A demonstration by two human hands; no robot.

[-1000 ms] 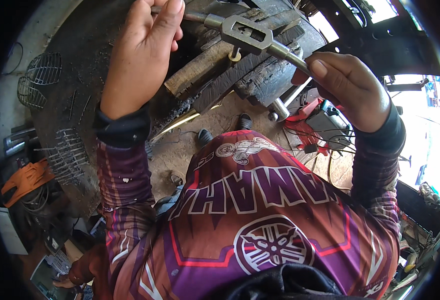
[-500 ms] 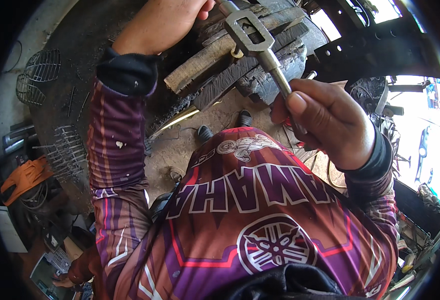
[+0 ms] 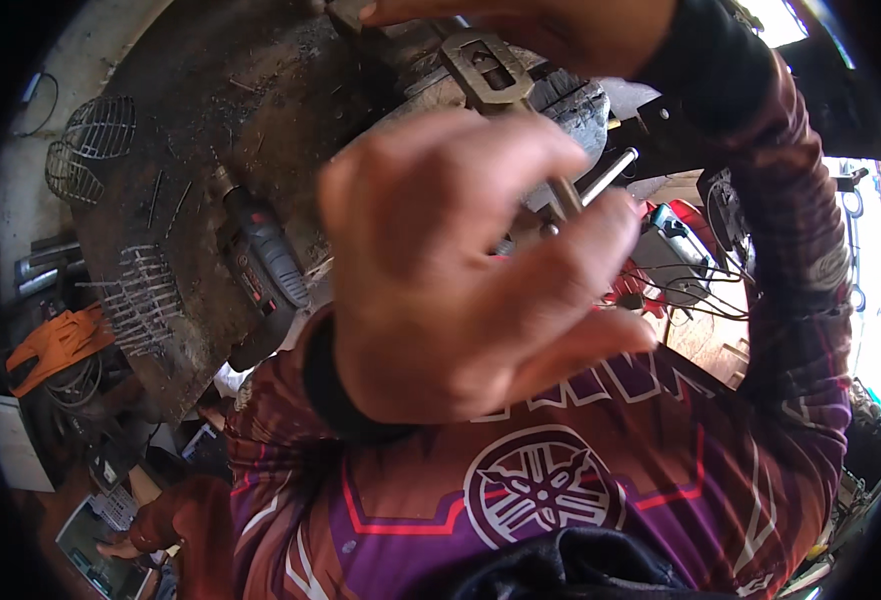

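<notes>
A metal tap wrench (image 3: 486,68) with an open rectangular frame and long straight handles lies above the clamped wooden blocks of a vise. My left hand (image 3: 440,260), blurred by motion, is in the middle of the view beside the near handle. Its fingers are apart, and I see nothing held in them. My right hand (image 3: 570,35) reaches across the top edge near the wrench's far handle. One digit stretches leftward; the other fingers are out of view, so its grip is unclear. The vise's bar (image 3: 610,172) shows past my left fingertips.
A dark cordless drill (image 3: 265,250) lies on the stained metal workbench (image 3: 250,110). Wire cages (image 3: 100,130), metal rods (image 3: 142,300) and an orange glove-like cloth (image 3: 58,345) are at the left. Red equipment with cables (image 3: 685,255) stands at the right. Another person's hand (image 3: 120,548) shows lower left.
My left hand has come down from the far handle to the middle. My right hand has left the near handle and swung up to the top. The drill is now uncovered.
</notes>
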